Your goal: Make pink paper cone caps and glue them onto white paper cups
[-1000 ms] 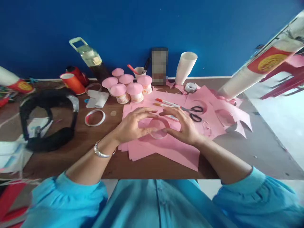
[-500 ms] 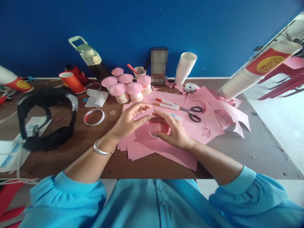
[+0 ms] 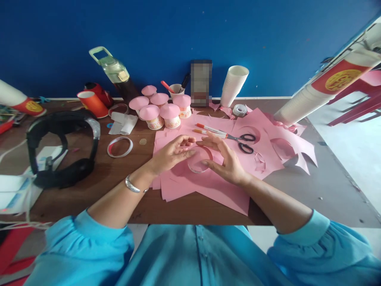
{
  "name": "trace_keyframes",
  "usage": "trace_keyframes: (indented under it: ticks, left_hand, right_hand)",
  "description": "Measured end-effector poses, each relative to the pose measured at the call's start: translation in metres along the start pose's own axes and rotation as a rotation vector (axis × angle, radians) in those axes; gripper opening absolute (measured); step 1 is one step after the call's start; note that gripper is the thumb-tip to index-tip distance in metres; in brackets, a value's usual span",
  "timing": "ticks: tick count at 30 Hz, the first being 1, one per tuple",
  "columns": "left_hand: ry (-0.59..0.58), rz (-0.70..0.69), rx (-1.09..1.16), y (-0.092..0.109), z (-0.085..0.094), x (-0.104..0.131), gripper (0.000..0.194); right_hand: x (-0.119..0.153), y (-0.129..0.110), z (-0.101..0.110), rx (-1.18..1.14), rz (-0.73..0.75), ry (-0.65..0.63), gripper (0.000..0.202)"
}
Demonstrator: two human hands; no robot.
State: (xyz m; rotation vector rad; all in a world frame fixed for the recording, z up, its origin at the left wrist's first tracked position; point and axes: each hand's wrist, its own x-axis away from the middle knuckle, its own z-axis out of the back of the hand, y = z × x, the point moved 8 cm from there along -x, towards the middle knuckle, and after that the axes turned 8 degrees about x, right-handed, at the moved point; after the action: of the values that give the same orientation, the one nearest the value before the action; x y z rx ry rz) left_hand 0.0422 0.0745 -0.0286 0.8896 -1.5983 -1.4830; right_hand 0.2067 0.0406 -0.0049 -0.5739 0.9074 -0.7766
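Note:
My left hand [image 3: 175,153] is raised over the pink paper sheets [image 3: 184,186], fingers bent and thumb apart, with nothing visible in it. Facing it, my right hand [image 3: 224,161] is also open, its thumb over a round, pale-rimmed ring [image 3: 198,171] that looks like a tape roll. The ring is partly hidden by my fingers, and I cannot tell whether they touch it. Just beyond my right hand lie black-handled scissors [image 3: 246,147] and an orange-capped marker [image 3: 210,130]. Several small printed cups with pink cone tops [image 3: 170,112] stand behind my left hand.
A white tape roll [image 3: 120,147] and black headgear [image 3: 64,178] are on the left. Along the blue wall stand a bottle [image 3: 113,71], a pen cup [image 3: 176,90], a phone [image 3: 201,81] and stacked white cups [image 3: 233,85]. Cut pink paper scraps [image 3: 300,149] and a tall cup stack [image 3: 309,101] are on the right.
My right hand has shifted a little right, and its thumb has moved off the ring's left side, showing more of the ring. My left fingers are more curled. The view has shifted slightly.

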Motion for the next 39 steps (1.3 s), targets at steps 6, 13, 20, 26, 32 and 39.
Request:
trace_keyframes:
  ticks: [6, 13, 20, 26, 32, 39]
  left_hand:
    - [-0.009, 0.004, 0.013, -0.007, 0.001, -0.003, 0.047]
    - [0.057, -0.080, -0.030, 0.008, 0.004, 0.001, 0.042]
    - [-0.075, -0.440, -0.389, 0.043, -0.025, 0.011, 0.077]
    - [-0.298, -0.539, -0.568, 0.045, -0.051, -0.014, 0.086]
    - [-0.504, -0.499, -0.603, 0.036, -0.066, -0.029, 0.061]
    - [-0.538, -0.460, -0.563, 0.033, -0.067, -0.029, 0.030]
  right_hand:
    - [0.001, 0.001, -0.005, 0.078, 0.005, -0.043, 0.077]
    - [0.000, -0.009, 0.013, 0.054, 0.059, 0.092, 0.063]
    - [0.001, -0.009, 0.035, 0.079, 0.026, 0.331, 0.044]
    - [0.001, -0.006, 0.048, 0.103, 0.014, 0.428, 0.040]
    - [-0.001, -0.004, 0.049, 0.077, 0.021, 0.423, 0.041]
    - [-0.002, 0.001, 0.049, 0.111, -0.032, 0.398, 0.039]
